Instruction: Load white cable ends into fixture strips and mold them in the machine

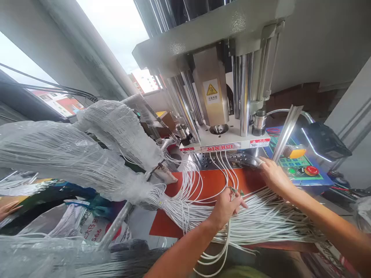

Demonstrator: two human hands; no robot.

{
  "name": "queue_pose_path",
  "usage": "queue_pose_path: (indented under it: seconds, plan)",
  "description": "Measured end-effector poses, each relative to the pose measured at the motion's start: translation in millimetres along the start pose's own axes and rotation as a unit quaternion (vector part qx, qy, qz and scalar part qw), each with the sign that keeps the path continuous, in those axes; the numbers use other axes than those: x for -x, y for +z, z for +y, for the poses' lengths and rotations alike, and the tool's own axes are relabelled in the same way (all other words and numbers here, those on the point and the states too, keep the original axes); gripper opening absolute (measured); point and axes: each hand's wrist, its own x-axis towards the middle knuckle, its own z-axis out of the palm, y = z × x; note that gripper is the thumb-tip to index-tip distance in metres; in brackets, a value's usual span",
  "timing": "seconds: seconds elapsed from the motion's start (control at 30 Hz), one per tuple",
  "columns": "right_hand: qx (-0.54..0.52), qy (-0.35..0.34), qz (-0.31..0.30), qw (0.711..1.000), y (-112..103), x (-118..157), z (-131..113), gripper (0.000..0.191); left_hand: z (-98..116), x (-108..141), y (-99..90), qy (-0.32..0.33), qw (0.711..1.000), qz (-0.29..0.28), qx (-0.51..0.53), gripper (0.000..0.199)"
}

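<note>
Pinching a few white wires (pixel 232 195) just behind their small greenish ends, the fingers (pixel 238 201) of my left hand (pixel 223 210) sit closed together, low over an orange-red mat (pixel 199 185). My right hand (pixel 274 175) reaches further ahead, its fingers (pixel 262 163) lying close together at the edge of a dark perforated metal mould plate (pixel 220 162). From this view I cannot tell whether they are clamped on anything there. Several looped strands of the white wires run across the mat and up onto that plate, just left of those fingertips.

Under both forearms, a thick loose wire bundle (pixel 261 222) fans across the mat and hangs past its near edge. To the left, more of the wire lies gathered in clear plastic wrap (pixel 66 158). Beyond the plate stands a vertical press (pixel 211 92) with chrome columns (pixel 245 92), a yellow heat warning label (pixel 211 92) and a red-lettered MIN HUI strip (pixel 220 147). To the right of it sit a control panel (pixel 298 162) with a red emergency stop button (pixel 311 170), an aluminium rail (pixel 285 131) leaning across, and a black device (pixel 326 141). Lower left, I can make out a woven sack (pixel 92 226) printed in red.
</note>
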Motion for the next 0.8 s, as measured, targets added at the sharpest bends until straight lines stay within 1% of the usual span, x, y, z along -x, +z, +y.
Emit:
queue_pose_path:
  seconds: [0.07,0.13,0.2,0.27,0.3,0.37,0.47,0.53,0.6,0.67,0.73,0.8]
  plan:
    - [0.081,0.005,-0.075,0.994,4,-12,8,0.034,1,-2,-1.6,0.019,1.000,0.003,-0.013,0.024]
    - [0.111,0.001,-0.140,0.984,4,-23,9,0.031,2,-4,-2.9,0.034,0.999,0.009,-0.033,0.023]
    - [0.107,-0.008,-0.171,0.979,-2,-30,6,0.030,4,-5,-4.6,0.046,0.997,0.018,-0.056,0.021]
    - [0.094,-0.012,-0.189,0.977,-14,-33,0,0.028,6,-5,-6.3,0.052,0.996,0.032,-0.073,0.018]
    - [0.077,-0.006,-0.201,0.977,-21,-33,-4,0.027,7,-4,-6.9,0.056,0.994,0.041,-0.080,0.016]
    - [-0.004,0.044,-0.238,0.970,-38,-28,-14,0.026,8,-2,-7.0,0.074,0.991,0.059,-0.098,0.011]
    - [-0.152,0.140,-0.285,0.936,-56,-10,-32,0.027,8,1,-2.9,0.111,0.983,0.075,-0.129,0.006]
    - [-0.197,0.165,-0.302,0.918,-58,8,-43,0.027,8,2,2.3,0.120,0.980,0.082,-0.135,0.007]
    - [-0.245,0.171,-0.305,0.904,-52,26,-51,0.027,8,3,8.1,0.117,0.981,0.082,-0.131,0.009]
    - [-0.295,0.166,-0.278,0.899,-43,41,-56,0.026,8,3,13.1,0.109,0.983,0.065,-0.129,0.013]
    - [-0.315,0.151,-0.229,0.909,-34,52,-58,0.024,6,2,17.1,0.100,0.984,0.043,-0.141,0.013]
    - [-0.310,0.145,-0.196,0.919,-29,58,-58,0.023,3,0,20.3,0.094,0.982,0.033,-0.162,0.011]
